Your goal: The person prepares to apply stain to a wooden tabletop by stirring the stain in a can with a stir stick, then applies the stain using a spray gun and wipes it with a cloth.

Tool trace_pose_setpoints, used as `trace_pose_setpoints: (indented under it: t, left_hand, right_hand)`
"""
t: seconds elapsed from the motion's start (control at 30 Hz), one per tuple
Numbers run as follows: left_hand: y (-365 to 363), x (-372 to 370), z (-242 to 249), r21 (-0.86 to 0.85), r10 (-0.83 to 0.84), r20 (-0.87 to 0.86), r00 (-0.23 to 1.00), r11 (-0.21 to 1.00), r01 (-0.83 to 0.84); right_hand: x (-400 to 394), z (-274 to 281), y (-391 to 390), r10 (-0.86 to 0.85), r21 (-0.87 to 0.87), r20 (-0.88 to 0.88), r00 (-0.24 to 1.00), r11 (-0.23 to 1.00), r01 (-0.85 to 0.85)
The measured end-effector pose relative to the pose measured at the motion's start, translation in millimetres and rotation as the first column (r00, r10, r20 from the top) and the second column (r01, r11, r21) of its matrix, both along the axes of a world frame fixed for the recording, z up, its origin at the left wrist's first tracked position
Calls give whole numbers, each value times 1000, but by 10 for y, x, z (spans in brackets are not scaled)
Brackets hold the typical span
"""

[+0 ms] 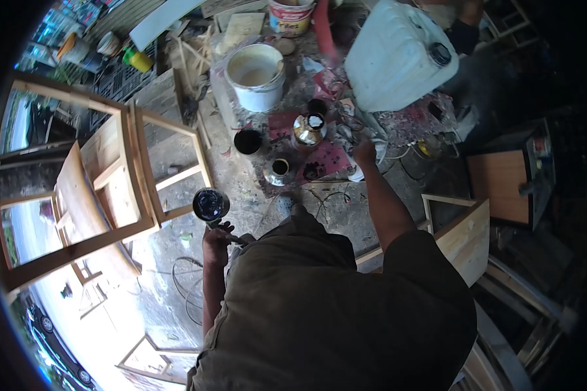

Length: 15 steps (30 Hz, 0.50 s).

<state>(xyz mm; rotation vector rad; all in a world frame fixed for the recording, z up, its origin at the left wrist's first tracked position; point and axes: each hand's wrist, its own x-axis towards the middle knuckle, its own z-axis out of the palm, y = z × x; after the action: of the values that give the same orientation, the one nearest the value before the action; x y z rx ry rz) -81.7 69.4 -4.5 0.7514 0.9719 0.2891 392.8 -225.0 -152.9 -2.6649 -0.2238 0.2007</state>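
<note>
My left hand point(216, 246) is wrapped round a spray gun, low at my left side. Its open cup point(210, 204) stands on top with dark, glossy liquid inside. My right hand point(364, 154) reaches forward to a crumpled whitish cloth point(375, 133), its fingers closed by a greyish item that I cannot make out. Left of that hand stand a shiny metal can point(309, 130) with an open top and a smaller can point(280, 168). A dark open pot point(248, 141) and another dark cup point(317, 107) are close by, around reddish stained sheets point(326, 161).
A white bucket point(257, 78) and a large jerrycan point(398, 58) stand farther back, with a labelled tub point(291, 16) behind. Wooden frames point(137, 169) lean at left; a wooden panel point(466, 241) is at right. A hose point(184, 287) loops on the floor.
</note>
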Motion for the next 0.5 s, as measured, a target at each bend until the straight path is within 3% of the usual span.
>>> trace_pose_setpoints:
  t: [0.1,0.23,0.3,0.37,0.4,0.5]
  left_hand:
    - [58,-204,-246,-19,25,37,999,1000,-24]
    - [-26,-102,89,14,22,-9,1000,1000,-22]
    - [11,-125,6,40,34,4,999,999,-34]
    - [19,-146,36,55,41,-20,999,998,-40]
    - [21,-173,38,65,49,-25,998,997,-47]
    - [2,-267,67,94,96,-27,995,991,-93]
  right_hand:
    - [22,-240,-2,87,-162,-65,994,982,-97]
    - [85,-138,-19,245,-318,-141,959,906,-278]
    - [88,-100,61,397,-410,-166,903,805,-429]
    - [168,-326,81,578,-540,-192,793,613,-577]
    - [241,-756,0,543,-539,-106,833,672,-507]
    - [67,-349,92,415,-489,-153,897,757,-434]
